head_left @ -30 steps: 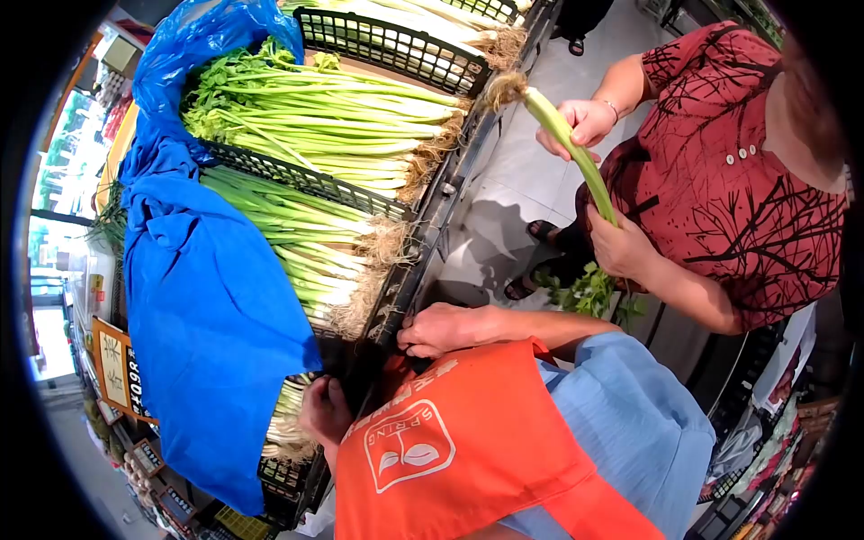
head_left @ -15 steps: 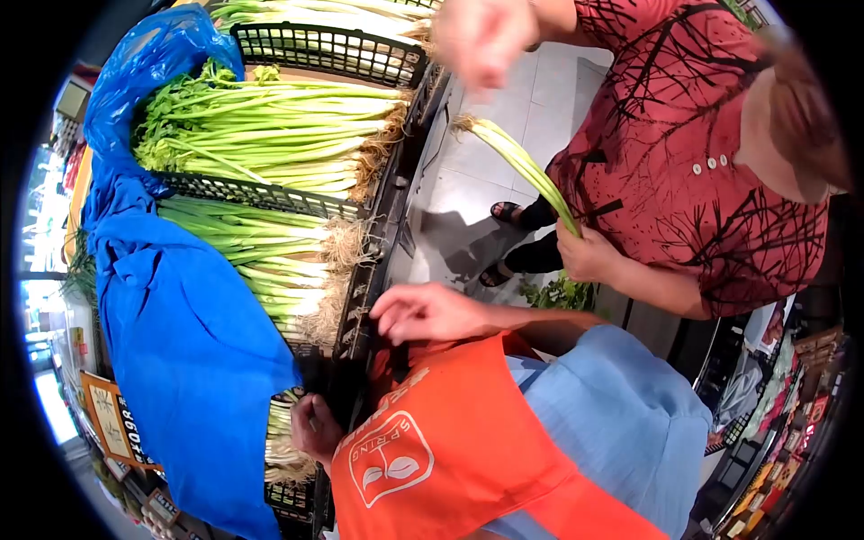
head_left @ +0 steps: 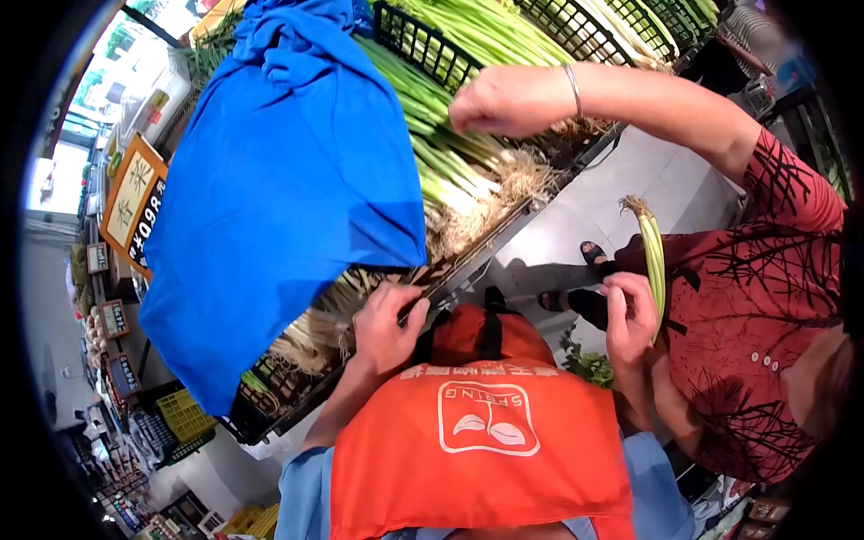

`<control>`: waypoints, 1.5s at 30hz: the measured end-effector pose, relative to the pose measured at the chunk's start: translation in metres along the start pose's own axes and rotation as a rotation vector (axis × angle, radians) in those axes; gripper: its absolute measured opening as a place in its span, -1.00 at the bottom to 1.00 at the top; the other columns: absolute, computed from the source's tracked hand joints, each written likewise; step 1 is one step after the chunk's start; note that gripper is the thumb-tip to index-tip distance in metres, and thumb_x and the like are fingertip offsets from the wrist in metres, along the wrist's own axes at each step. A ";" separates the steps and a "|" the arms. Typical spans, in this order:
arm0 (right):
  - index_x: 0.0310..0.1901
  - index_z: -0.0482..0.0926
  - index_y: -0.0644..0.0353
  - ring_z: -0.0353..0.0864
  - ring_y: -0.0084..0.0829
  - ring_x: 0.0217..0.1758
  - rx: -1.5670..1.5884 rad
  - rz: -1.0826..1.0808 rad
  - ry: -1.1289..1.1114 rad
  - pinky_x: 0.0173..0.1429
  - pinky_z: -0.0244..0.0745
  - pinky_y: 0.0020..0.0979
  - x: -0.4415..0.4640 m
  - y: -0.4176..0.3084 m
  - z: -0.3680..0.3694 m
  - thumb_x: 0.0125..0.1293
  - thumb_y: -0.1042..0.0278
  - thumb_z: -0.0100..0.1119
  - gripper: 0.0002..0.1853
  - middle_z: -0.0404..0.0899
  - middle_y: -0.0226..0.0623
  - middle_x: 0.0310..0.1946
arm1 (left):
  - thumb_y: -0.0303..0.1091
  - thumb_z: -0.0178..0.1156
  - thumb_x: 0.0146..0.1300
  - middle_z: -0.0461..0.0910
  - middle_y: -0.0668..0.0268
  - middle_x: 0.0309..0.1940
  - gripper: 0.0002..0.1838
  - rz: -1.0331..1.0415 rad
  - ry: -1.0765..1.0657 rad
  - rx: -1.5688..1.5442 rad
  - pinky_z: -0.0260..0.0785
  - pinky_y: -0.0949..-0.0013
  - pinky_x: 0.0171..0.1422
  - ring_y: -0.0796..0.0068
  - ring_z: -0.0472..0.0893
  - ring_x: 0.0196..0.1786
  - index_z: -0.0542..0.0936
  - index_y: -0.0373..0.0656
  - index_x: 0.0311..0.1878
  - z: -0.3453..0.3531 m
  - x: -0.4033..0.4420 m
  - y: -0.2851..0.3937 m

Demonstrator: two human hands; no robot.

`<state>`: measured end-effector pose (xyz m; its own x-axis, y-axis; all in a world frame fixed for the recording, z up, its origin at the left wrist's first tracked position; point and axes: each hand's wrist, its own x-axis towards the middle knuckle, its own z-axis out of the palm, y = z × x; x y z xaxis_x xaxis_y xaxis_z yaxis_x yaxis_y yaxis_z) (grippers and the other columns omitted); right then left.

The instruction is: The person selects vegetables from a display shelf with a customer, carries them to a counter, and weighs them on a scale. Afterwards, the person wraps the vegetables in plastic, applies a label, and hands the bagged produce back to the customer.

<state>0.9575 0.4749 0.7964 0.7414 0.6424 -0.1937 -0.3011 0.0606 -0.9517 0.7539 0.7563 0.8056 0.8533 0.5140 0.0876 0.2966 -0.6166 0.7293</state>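
My left hand point(head_left: 389, 326) is at the crate's front edge, beside the lower edge of a blue cloth point(head_left: 297, 171) and rooted green onions point(head_left: 310, 340). Its thumb stands apart from the bent fingers, and nothing shows in it. Out to the right, my right hand point(head_left: 632, 313) has loosely bent fingers with the thumb apart. It overlaps a few rooted celery stalks point(head_left: 652, 247) held by a person in a red patterned shirt, whose holding hand is mostly hidden behind mine. Whether my hand touches the stalks I cannot tell.
The person's other hand point(head_left: 517, 101) reaches over onions with bushy roots point(head_left: 517, 180). Black crate walls point(head_left: 432, 49) divide the vegetables. A price sign point(head_left: 135, 202) stands at left. Leafy greens point(head_left: 589, 364) hang low beside my apron point(head_left: 486, 459).
The view has swung. My right hand has moved from the crate edge rightward to the celery stalks. The person's free hand has moved over the vegetables.
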 end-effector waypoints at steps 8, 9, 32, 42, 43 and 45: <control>0.03 0.54 0.28 0.67 -0.40 -0.20 -0.053 0.028 -0.123 -0.08 0.60 -0.37 -0.002 0.006 0.046 0.49 0.37 0.11 -0.80 0.64 -0.24 -0.22 | -0.30 0.49 -0.01 0.57 0.13 0.06 -0.48 0.484 -0.086 0.572 0.50 0.19 0.03 0.16 0.57 -0.01 0.58 -0.15 0.06 -0.049 0.099 0.033; 0.03 0.54 0.27 0.67 -0.39 -0.20 -0.052 0.036 -0.127 -0.08 0.60 -0.37 -0.003 0.007 0.048 0.49 0.37 0.11 -0.80 0.64 -0.24 -0.22 | -0.29 0.50 -0.02 0.57 0.17 0.01 -0.49 0.474 -0.227 0.596 0.49 0.19 0.02 0.17 0.56 -0.02 0.59 -0.14 0.04 -0.053 0.104 0.032; -0.02 0.55 0.20 0.66 -0.25 -0.18 -1.408 -0.506 -0.036 -0.11 0.59 -0.25 0.302 -0.092 0.110 0.46 0.31 0.13 -0.81 0.62 -0.22 -0.22 | -0.09 0.30 0.25 0.51 0.22 0.19 -0.42 0.867 -0.268 0.739 0.23 -0.01 0.40 0.12 0.42 0.33 0.47 -0.09 0.30 -0.051 0.246 -0.013; -0.04 0.56 0.17 0.66 -0.20 -0.18 -1.523 -0.474 -0.054 -0.12 0.59 -0.20 0.303 -0.069 0.109 0.44 0.28 0.13 -0.81 0.61 -0.21 -0.22 | -0.26 0.43 0.05 0.46 0.22 -0.13 -0.67 0.842 -0.413 0.794 0.47 0.13 -0.01 0.15 0.51 0.00 0.55 -0.18 -0.19 -0.097 0.270 -0.035; -0.04 0.56 0.17 0.66 -0.19 -0.18 -1.515 -0.475 -0.051 -0.12 0.59 -0.20 0.296 -0.067 0.109 0.44 0.28 0.13 -0.81 0.61 -0.21 -0.22 | -0.28 0.43 0.03 0.46 0.22 -0.14 -0.67 0.826 -0.393 0.770 0.48 0.14 -0.04 0.15 0.52 -0.01 0.55 -0.18 -0.19 -0.105 0.263 -0.039; -0.04 0.56 0.16 0.66 -0.18 -0.18 -1.501 -0.486 -0.048 -0.13 0.59 -0.19 0.290 -0.065 0.106 0.44 0.27 0.13 -0.81 0.61 -0.21 -0.22 | -0.33 0.44 0.00 0.46 0.23 -0.14 -0.67 0.812 -0.345 0.721 0.50 0.15 -0.07 0.15 0.53 -0.02 0.55 -0.18 -0.19 -0.108 0.256 -0.037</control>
<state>1.1283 0.7378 0.8272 0.5590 0.8120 0.1678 0.8163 -0.5034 -0.2832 0.9149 0.9747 0.8740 0.9449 -0.3165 0.0832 -0.3153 -0.9486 -0.0275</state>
